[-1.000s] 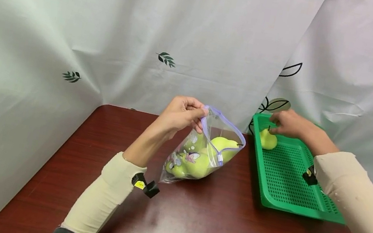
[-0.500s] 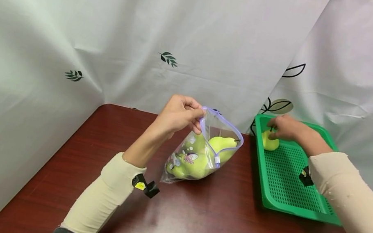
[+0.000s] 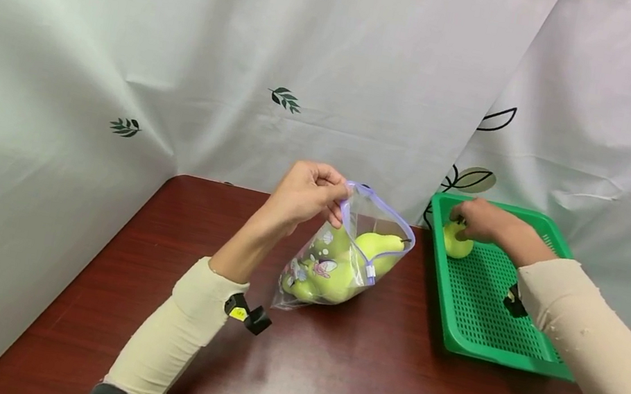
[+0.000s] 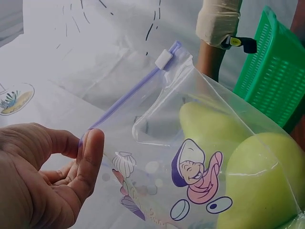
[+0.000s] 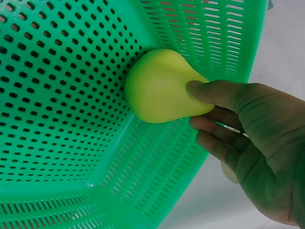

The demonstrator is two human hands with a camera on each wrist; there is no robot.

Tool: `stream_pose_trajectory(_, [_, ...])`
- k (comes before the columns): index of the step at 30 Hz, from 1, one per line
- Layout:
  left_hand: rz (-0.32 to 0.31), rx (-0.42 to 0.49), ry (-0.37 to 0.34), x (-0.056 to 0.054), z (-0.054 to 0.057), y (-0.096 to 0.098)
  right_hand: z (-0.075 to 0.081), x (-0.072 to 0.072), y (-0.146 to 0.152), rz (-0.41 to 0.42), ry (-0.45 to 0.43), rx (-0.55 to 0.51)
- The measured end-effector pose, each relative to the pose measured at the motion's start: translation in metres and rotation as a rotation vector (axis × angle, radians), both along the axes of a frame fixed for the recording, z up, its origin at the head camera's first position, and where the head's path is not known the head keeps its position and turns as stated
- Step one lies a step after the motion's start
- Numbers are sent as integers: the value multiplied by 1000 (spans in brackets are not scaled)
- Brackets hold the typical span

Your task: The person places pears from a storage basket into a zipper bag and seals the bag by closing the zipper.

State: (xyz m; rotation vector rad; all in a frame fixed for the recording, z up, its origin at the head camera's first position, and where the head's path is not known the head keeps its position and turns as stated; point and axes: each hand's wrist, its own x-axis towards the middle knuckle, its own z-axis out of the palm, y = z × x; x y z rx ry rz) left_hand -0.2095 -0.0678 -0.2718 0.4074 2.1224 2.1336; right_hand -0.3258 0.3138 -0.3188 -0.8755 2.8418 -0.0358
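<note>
My left hand pinches the purple zip rim of a clear printed zip bag, thumb against fingers. Several green pears lie inside the bag, which rests on the table with its mouth gaping to the right; the white slider hangs at the near end of the rim. Over in the green basket, my right hand pinches a single pear by its narrow end, thumb on top and fingers beneath. That pear sits in the basket's far left corner, close against the slotted wall.
A dark red-brown table carries the bag and the basket. White printed cloth hangs behind and along the left side. The basket's left rim stands between the bag and the right hand's pear.
My right hand has come down onto the pear in the basket and taken hold of its narrow end. The left hand and bag have stayed almost still.
</note>
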Motion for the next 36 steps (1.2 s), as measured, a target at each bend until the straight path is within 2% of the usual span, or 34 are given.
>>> stream_pose_trajectory(5, [-17, 6, 4, 0, 0, 0, 0, 2, 1, 9, 1, -2])
stream_pose_trajectory(12, [-1, -7, -16, 0, 0, -2, 6, 8, 2, 0, -26, -31])
stream_pose_trajectory(16, [-1, -15, -17, 0, 1, -3, 11, 10, 4, -1, -6, -65])
stream_pose_trajectory(25, [6, -19, -18, 1, 3, -4, 34, 18, 3, 9, 90, -169])
stream_pose_trajectory(36, [14, -18, -32, 3, 2, -5, 61, 34, 8, -50, 148, -158])
